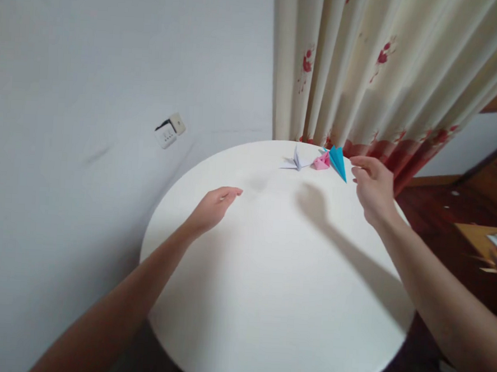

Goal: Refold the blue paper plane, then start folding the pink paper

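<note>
Three folded paper figures lie at the far edge of a round white table [276,289]: a white one [295,161], a pink one [321,161] and a blue pointed one [338,161]. My right hand [372,188] hovers just right of the blue figure, fingers curled and apart, with its fingertips a short gap from the paper. My left hand [213,207] floats over the table's left side, palm down, fingers loosely together, holding nothing.
A cream curtain [386,71] with red flowers hangs behind the table. A white wall with a loose socket [170,130] is at left. Dark wooden floor and brown furniture [481,234] lie to the right.
</note>
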`<action>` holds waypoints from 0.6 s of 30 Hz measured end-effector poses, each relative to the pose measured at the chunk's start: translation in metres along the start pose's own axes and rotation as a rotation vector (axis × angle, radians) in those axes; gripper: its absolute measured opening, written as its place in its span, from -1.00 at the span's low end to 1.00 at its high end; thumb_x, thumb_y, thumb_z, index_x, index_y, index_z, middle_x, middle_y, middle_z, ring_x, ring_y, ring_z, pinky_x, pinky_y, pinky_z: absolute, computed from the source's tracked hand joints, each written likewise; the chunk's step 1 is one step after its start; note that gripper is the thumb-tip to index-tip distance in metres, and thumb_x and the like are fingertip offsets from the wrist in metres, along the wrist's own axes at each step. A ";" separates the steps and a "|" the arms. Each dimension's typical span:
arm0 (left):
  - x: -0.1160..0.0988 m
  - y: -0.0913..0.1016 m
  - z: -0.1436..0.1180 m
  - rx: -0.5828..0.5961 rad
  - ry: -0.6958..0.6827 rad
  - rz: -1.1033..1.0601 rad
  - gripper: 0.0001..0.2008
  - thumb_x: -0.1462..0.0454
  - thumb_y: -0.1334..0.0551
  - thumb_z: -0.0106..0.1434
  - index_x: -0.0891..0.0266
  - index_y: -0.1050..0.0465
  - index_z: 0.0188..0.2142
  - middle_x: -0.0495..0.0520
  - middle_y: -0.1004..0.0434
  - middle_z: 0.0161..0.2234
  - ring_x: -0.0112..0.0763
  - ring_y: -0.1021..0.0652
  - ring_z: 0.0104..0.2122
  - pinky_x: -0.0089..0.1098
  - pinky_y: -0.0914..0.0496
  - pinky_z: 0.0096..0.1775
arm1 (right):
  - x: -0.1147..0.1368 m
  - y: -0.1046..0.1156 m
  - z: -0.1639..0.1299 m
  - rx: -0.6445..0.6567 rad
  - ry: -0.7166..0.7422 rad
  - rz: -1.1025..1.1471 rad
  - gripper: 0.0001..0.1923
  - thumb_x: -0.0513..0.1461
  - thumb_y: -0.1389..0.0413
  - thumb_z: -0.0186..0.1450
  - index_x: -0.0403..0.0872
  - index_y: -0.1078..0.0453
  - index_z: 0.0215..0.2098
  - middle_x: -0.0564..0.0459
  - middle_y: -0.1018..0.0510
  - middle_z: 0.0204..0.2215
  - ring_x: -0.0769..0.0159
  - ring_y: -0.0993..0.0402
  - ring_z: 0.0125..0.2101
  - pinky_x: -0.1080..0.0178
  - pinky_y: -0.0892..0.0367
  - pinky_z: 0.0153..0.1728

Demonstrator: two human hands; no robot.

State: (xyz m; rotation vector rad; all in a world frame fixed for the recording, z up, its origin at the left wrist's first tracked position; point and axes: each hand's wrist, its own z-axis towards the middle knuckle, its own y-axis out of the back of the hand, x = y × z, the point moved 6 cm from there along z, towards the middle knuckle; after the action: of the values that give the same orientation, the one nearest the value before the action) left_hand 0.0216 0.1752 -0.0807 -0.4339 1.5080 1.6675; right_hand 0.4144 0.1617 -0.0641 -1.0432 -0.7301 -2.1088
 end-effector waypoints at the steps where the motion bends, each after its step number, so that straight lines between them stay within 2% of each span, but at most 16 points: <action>1: 0.016 -0.011 0.016 0.035 0.020 0.008 -0.51 -0.03 -0.07 0.35 0.29 -0.54 -0.07 0.21 -0.59 -0.03 -0.15 -0.55 -0.02 -0.18 -0.36 0.12 | -0.025 -0.012 0.013 0.006 -0.024 -0.069 -0.76 -0.23 -0.09 0.26 -0.09 -0.50 -0.13 -0.08 -0.58 -0.17 0.17 -0.49 -0.20 0.10 -0.39 -0.17; 4: 0.047 -0.033 0.057 0.078 0.021 0.029 -0.54 0.00 -0.06 0.33 0.28 -0.54 -0.10 0.19 -0.60 -0.04 -0.15 -0.55 -0.01 -0.20 -0.38 0.10 | -0.088 -0.035 0.052 0.016 -0.059 -0.268 -0.74 -0.20 -0.08 0.24 -0.10 -0.50 -0.15 -0.15 -0.56 -0.14 0.07 -0.47 -0.18 -0.01 -0.36 -0.10; 7: 0.058 -0.044 0.082 0.069 0.013 0.050 -0.56 0.02 -0.07 0.30 0.26 -0.54 -0.10 0.19 -0.60 -0.06 -0.16 -0.57 -0.04 -0.21 -0.40 0.06 | -0.123 -0.047 0.079 0.043 -0.028 -0.452 -0.70 -0.19 -0.05 0.23 -0.13 -0.50 -0.15 -0.20 -0.56 -0.14 -0.02 -0.43 -0.08 -0.10 -0.29 0.03; 10: 0.061 -0.050 0.091 0.048 0.015 0.056 -0.59 0.04 -0.07 0.30 0.25 -0.53 -0.11 0.17 -0.61 -0.08 -0.18 -0.58 -0.09 -0.24 -0.43 0.03 | -0.139 -0.052 0.093 0.067 -0.042 -0.555 -0.64 -0.18 -0.01 0.25 -0.18 -0.50 -0.09 -0.28 -0.55 -0.08 -0.07 -0.40 0.01 -0.13 -0.21 0.11; 13: 0.063 -0.054 0.093 0.050 0.008 0.056 -0.61 0.06 -0.07 0.30 0.24 -0.52 -0.12 0.15 -0.61 -0.10 -0.20 -0.59 -0.13 -0.24 -0.45 -0.01 | -0.142 -0.057 0.098 0.059 -0.047 -0.589 -0.57 -0.17 0.03 0.27 -0.24 -0.49 -0.04 -0.34 -0.55 -0.04 -0.12 -0.40 0.04 -0.13 -0.20 0.12; 18: 0.070 -0.061 0.111 0.110 -0.030 0.038 -0.62 0.05 -0.08 0.31 0.23 -0.50 -0.10 0.15 -0.61 -0.09 -0.19 -0.58 -0.07 -0.22 -0.44 0.01 | -0.144 -0.070 0.099 0.116 -0.002 -0.553 -0.55 -0.14 0.07 0.30 -0.22 -0.50 -0.03 -0.28 -0.58 -0.05 -0.08 -0.45 -0.01 -0.02 -0.30 0.05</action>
State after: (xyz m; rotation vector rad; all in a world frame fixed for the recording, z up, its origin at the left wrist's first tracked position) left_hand 0.0549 0.2995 -0.1466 -0.3215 1.5858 1.6038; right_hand 0.4727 0.3213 -0.1445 -0.8441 -1.2379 -2.4795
